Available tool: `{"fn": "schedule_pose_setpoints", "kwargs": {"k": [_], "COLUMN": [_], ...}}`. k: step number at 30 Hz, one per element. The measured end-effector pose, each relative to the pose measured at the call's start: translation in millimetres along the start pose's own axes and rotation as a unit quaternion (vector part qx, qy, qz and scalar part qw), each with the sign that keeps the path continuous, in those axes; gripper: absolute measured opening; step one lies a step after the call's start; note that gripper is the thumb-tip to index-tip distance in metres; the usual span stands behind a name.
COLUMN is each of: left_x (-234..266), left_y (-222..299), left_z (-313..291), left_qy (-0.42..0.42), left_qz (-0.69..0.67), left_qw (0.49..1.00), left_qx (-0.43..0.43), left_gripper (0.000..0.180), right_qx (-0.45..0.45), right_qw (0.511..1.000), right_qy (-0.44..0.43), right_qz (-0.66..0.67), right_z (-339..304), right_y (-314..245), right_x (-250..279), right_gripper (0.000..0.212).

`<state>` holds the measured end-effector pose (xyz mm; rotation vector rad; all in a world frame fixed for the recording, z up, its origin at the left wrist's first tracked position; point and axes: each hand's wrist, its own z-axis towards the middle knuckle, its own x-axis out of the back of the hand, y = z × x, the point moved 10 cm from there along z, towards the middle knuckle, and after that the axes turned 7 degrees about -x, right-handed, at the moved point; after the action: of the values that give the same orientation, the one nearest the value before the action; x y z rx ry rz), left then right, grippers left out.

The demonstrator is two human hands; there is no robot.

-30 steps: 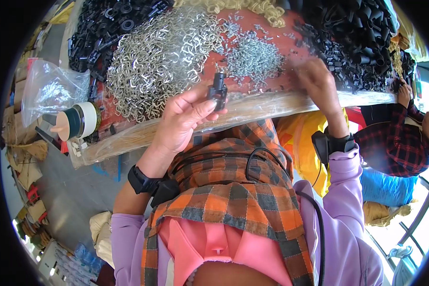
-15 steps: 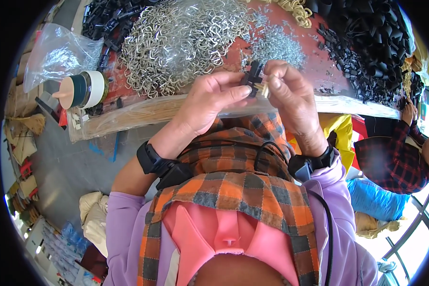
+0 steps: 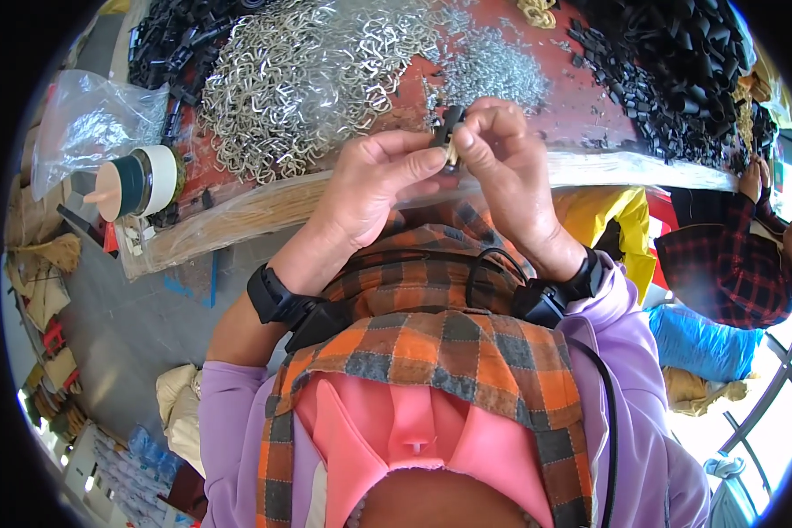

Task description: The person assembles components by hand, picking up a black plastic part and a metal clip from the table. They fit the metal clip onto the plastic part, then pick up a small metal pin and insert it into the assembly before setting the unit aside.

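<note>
Small black plastic fitting [image 3: 450,126] is pinched by nearly closed left hand [image 3: 367,185] and right hand [image 3: 512,172]. Slack fingertips could drop it.

We take this for a workshop, since we see a red table [image 3: 581,106] heaped with bent metal pieces [image 3: 295,97], tiny silvery fittings [image 3: 495,70] and black tubes [image 3: 700,66], another person [image 3: 722,264] with hands at its right end, and a beige sack [image 3: 179,409] on the grey floor [image 3: 150,343].
</note>
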<state>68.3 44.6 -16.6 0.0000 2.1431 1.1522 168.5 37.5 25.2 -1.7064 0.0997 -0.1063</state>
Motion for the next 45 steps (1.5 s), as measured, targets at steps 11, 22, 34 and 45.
{"fn": "schedule_pose_setpoints", "kwargs": {"k": [11, 22, 34, 45], "left_x": [-14, -13, -14, -3], "left_y": [-1, 1, -1, 1], "left_z": [7, 9, 6, 1], "left_qy": [-0.031, -0.066, -0.071, -0.052], "left_qz": [0.034, 0.035, 0.019, -0.005], "left_qw": [0.999, 0.997, 0.997, 0.999], "left_qx": [0.02, 0.016, 0.022, 0.013], "left_gripper": [0.023, 0.018, 0.019, 0.02], "right_qx": [0.004, 0.016, 0.027, -0.014], "right_qw": [0.997, 0.7, 0.784, 0.824], "right_qy": [-0.008, 0.239, 0.085, 0.125], "right_qz": [-0.073, -0.673, -0.615, -0.552], "right_z": [2, 20, 44, 39], "right_y": [-11, -12, 5, 6], "right_x": [40, 227, 232, 221], "right_gripper": [0.016, 0.014, 0.017, 0.018]}}
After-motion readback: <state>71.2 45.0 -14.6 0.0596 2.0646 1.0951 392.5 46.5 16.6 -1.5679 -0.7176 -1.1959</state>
